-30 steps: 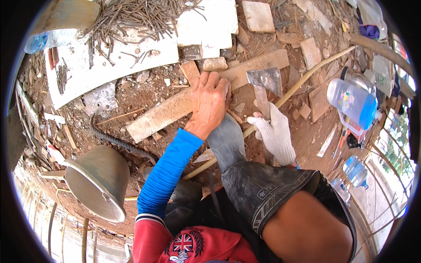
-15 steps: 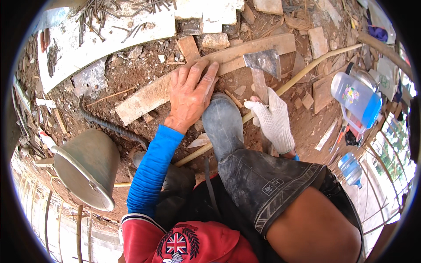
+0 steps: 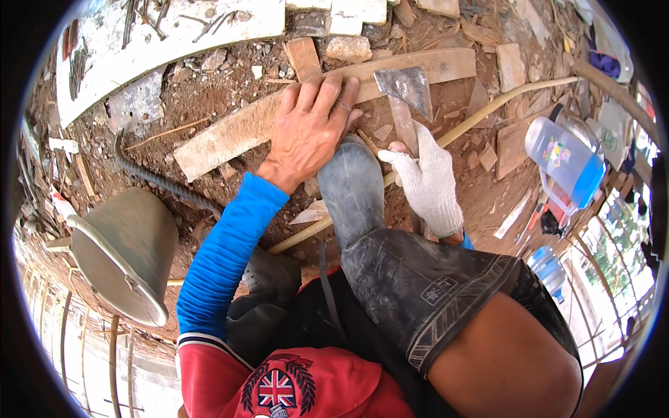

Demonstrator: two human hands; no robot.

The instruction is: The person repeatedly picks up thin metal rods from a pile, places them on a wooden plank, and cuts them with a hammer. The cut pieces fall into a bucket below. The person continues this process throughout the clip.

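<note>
My bare left hand (image 3: pixel 306 129), in a blue sleeve, rests on a long pale wooden plank (image 3: pixel 217 140), its bent fingers over the far edge and thumb toward the near side. My right hand (image 3: pixel 425 182), in a white knitted glove, is closed round the wooden handle of a hatchet (image 3: pixel 405 122). Its dark, worn metal head lies over the plank just right of my left fingers. A grey rubber boot (image 3: pixel 350 198) stands just below the plank, between my hands. A smaller wood offcut (image 3: pixel 304 57) touches the plank's far side.
A grey bucket (image 3: pixel 124 251) lies tilted at left near a bent rebar (image 3: pixel 164 181). A white board (image 3: pixel 104 76) with metal rods is at upper left. A yellow bamboo pole (image 3: pixel 491 111) crosses behind my boot. A plastic jug (image 3: pixel 561 157) and blue water bottle (image 3: pixel 548 268) lie right.
The whole view has shifted. Relative to the plank, the hatchet in my right hand has moved left, closer to my left hand, whose fingers have spread a little on the wood.
</note>
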